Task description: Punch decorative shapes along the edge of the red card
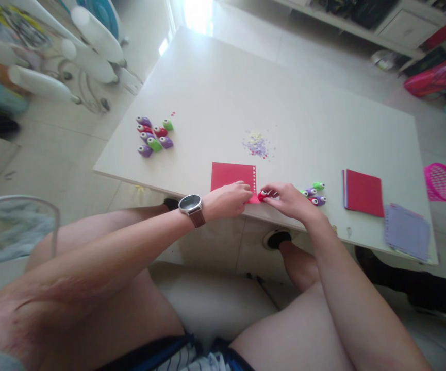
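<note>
A red paper sheet (228, 173) lies at the table's near edge, with a row of small punched holes down its right side. My left hand (231, 200), below a wristwatch (191, 205), grips the sheet near its lower right corner with curled fingers. In my right hand (286, 198) is a small red craft punch (262, 196), set against that corner between thumb and fingers. Just right of this hand sit several green, purple and red punches (317, 200). Beyond the sheet lies a pile of tiny purple, yellow and red paper bits (257, 147).
More coloured punches (154, 143) cluster on the table's left. A stack of red-topped paper (364, 193) and punched purple sheets (407, 232) lie at the right. A pink basket (444, 183) stands past the right edge. Another person's dark-clothed leg (431, 288) is at lower right.
</note>
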{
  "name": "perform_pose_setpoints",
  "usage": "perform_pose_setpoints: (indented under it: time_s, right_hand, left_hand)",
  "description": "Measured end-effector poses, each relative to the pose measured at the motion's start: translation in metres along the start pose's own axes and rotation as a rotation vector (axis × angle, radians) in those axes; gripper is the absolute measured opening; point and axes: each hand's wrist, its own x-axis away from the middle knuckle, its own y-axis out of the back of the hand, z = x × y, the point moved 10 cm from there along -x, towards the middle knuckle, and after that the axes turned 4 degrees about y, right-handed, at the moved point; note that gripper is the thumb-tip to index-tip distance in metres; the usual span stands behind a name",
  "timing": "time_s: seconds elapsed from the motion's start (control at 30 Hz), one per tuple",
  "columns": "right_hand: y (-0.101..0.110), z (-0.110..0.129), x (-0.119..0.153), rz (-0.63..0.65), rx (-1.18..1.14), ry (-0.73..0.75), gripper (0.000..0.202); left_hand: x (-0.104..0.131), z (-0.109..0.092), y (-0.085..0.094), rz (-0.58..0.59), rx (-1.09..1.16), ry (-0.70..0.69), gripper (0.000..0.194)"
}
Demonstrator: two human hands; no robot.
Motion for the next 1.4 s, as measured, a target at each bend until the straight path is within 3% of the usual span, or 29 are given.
perform_pose_setpoints:
  time_s: [0.43, 0.87, 1.1, 1.27, 1.4]
  right_hand:
    - [0.000, 0.000, -0.002, 0.001, -0.003, 0.013, 0.020]
    - [-0.005, 0.008, -0.004, -0.039, 0.024, 0.090, 0.015]
    - [-0.006, 0.013, -0.006, -0.073, 0.055, 0.111, 0.012]
    - [-0.007, 0.012, -0.007, -0.074, 0.042, 0.105, 0.013]
    - [-0.006, 0.010, -0.007, -0.073, 0.038, 0.097, 0.016]
  left_hand:
    - [0.000, 0.000, 0.000, 0.008, 0.002, 0.014, 0.022]
    - [0.002, -0.002, -0.012, 0.023, -0.072, -0.046, 0.018]
    - [0.001, -0.003, -0.006, 0.010, -0.086, -0.043, 0.018]
    - [-0.002, 0.011, 0.005, -0.081, -0.072, 0.056, 0.015]
    - [-0.006, 0.032, 0.001, -0.081, -0.008, 0.191, 0.012]
